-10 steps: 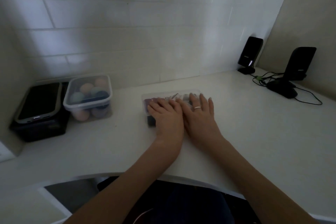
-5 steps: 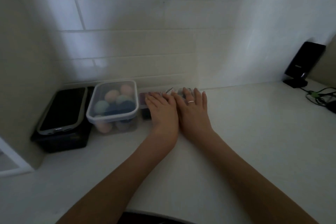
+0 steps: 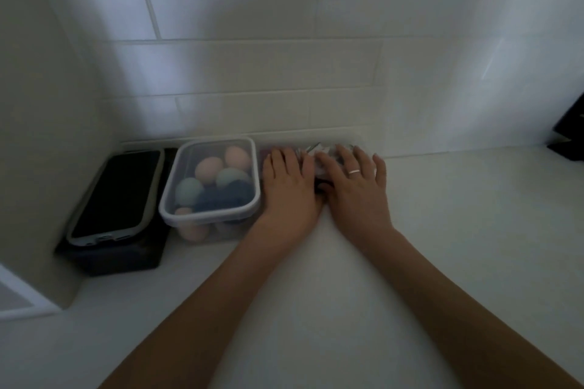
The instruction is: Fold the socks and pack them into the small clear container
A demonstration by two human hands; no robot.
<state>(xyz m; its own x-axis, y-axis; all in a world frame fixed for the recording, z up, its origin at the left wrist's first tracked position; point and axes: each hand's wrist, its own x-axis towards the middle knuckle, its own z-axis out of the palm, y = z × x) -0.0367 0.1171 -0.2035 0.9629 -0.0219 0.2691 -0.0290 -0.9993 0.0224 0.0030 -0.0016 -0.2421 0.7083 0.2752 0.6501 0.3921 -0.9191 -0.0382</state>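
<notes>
The small clear container (image 3: 328, 145) stands on the white counter (image 3: 442, 246) against the tiled wall, its left side touching a bigger lidded tub. Folded socks (image 3: 309, 157) show through its top between my fingers, patterned and hard to make out. My left hand (image 3: 289, 186) lies palm down on the container's left half. My right hand (image 3: 355, 189), with a ring on one finger, lies palm down on its right half. Both hands cover most of the container and press on it, fingers stretched forward.
A bigger clear tub (image 3: 210, 180) with pink, teal and blue egg-shaped sponges sits just left of my left hand. A phone (image 3: 117, 196) rests on a black box (image 3: 117, 257) in the left corner. A black speaker (image 3: 570, 136) stands at the right edge.
Under both hands, the small container has slid left and back across the counter, from standing apart to resting against the wall beside the sponge tub. The view has swung left with it.
</notes>
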